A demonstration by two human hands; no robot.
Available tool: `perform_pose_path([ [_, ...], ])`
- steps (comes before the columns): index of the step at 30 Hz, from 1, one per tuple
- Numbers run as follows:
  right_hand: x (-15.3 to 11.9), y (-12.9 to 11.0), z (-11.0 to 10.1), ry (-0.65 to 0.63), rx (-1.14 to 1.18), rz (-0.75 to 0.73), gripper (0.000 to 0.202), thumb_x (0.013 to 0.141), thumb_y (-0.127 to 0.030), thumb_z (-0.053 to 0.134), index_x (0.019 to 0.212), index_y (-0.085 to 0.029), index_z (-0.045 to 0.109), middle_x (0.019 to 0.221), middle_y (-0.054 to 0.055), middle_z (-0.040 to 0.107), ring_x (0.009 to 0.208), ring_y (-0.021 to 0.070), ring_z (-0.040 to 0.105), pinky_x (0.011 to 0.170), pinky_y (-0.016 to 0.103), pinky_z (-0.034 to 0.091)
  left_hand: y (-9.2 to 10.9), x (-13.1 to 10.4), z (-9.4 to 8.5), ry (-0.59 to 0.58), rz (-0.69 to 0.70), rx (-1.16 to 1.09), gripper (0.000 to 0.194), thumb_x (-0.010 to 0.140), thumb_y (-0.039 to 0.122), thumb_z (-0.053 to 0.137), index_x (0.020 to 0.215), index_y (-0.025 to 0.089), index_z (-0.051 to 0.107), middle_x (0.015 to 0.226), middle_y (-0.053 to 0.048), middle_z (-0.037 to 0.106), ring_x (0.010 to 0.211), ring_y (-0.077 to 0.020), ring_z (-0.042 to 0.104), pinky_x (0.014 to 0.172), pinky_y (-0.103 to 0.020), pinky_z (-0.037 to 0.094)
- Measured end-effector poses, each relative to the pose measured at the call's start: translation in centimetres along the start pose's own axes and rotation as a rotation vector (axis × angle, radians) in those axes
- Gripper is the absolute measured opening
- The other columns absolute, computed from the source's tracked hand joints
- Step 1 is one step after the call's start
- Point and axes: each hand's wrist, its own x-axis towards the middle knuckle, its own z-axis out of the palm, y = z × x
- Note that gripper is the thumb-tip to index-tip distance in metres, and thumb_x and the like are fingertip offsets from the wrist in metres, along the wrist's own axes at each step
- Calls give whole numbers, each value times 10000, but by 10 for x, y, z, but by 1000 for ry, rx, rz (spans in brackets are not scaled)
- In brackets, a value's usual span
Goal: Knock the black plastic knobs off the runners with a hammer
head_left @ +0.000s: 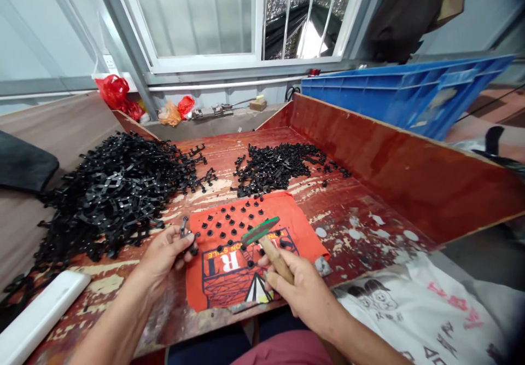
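Between the thumb and fingers of my left hand [170, 250] is a small black part [184, 227], held at the left edge of an orange printed cloth [241, 209]. My right hand [301, 285] is wrapped round the wooden handle of a hammer [262, 232] with a green head, which hovers over or rests on the cloth; I cannot tell which. Several small black pegs [233, 224] stand spaced out on the cloth, some hidden behind the hammer. A large heap of black linked parts [118, 184] lies to the left of my left hand.
A smaller pile of black pieces [279, 165] sits behind the cloth. Wooden side boards [394, 162] border the red table [340, 201]. A blue crate [369, 99] stands at the back right, a white sack [394, 305] at the front right, a long white box [49, 310] at the left.
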Motion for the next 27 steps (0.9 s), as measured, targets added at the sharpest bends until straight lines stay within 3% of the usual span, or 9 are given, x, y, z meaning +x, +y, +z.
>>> perform_pose_path([
  [4, -2, 8, -4, -2, -33, -3, 213, 852, -210, 542, 1036, -187, 646, 692, -29, 611, 509, 102, 474, 498, 202, 390, 5, 25, -5, -7, -37, 18, 378, 557, 312, 845, 761, 166, 563, 561, -3, 655, 372, -80, 509, 346, -140, 315],
  [11, 3, 5, -21, -21, -120, -36, 223, 890, -248, 547, 1078, -187, 651, 785, -3, 620, 697, 164, 570, 601, 233, 433, 4, 52, -2, -37, -56, -34, 309, 547, 255, 808, 684, 147, 553, 537, -24, 641, 313, -51, 417, 303, -129, 191],
  [20, 16, -4, -26, 7, -272, -95, 171, 886, -251, 582, 1013, -198, 683, 794, -3, 640, 715, 181, 570, 630, 254, 420, -10, 62, 2, 3, -66, -58, 245, 605, 200, 753, 691, 162, 527, 509, -7, 610, 315, -68, 443, 306, -128, 196],
  [24, 19, -6, -24, -44, -243, -96, 261, 920, -264, 568, 1157, -215, 666, 846, 2, 651, 732, 177, 577, 632, 252, 423, -4, 58, 0, 7, -66, -75, 249, 609, 197, 758, 711, 157, 533, 533, -15, 627, 327, -55, 434, 314, -124, 200],
  [27, 19, -7, -23, -74, -271, -102, 278, 940, -251, 539, 1188, -209, 656, 766, -10, 607, 673, 158, 535, 599, 243, 398, 5, 54, -2, -4, -47, -89, 259, 607, 198, 771, 729, 151, 547, 553, -14, 634, 356, -49, 441, 326, -124, 222],
])
